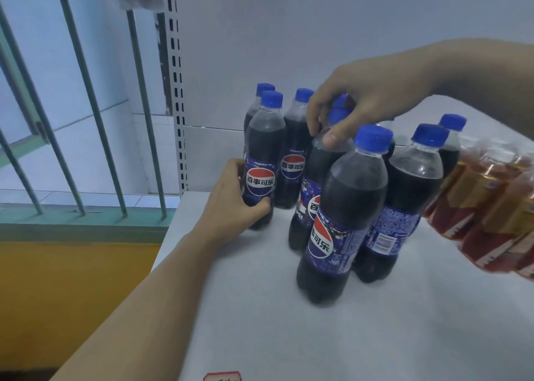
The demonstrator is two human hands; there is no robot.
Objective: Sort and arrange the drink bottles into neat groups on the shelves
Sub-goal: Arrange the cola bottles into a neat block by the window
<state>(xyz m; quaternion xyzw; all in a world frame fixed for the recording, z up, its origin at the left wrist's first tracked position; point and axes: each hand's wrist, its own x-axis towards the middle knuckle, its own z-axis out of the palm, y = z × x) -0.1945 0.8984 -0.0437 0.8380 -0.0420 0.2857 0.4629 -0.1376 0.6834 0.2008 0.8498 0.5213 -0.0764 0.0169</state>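
Note:
Several dark cola bottles with blue caps and blue labels stand upright on a white shelf (289, 337). My left hand (231, 198) grips the lower body of the front-left cola bottle (261, 138). My right hand (361, 106) reaches in from the right and pinches the neck of a middle cola bottle (315, 178), thumb on its shoulder; the hand hides part of its cap. The nearest cola bottle (346, 207) stands free in front, with another cola bottle (410, 184) to its right.
A pack of amber tea bottles (491, 207) with red-and-gold labels stands at the shelf's right. A perforated shelf upright (176, 91) rises at the back left. Left of the shelf edge are green window bars (89, 91) and a yellow wall below.

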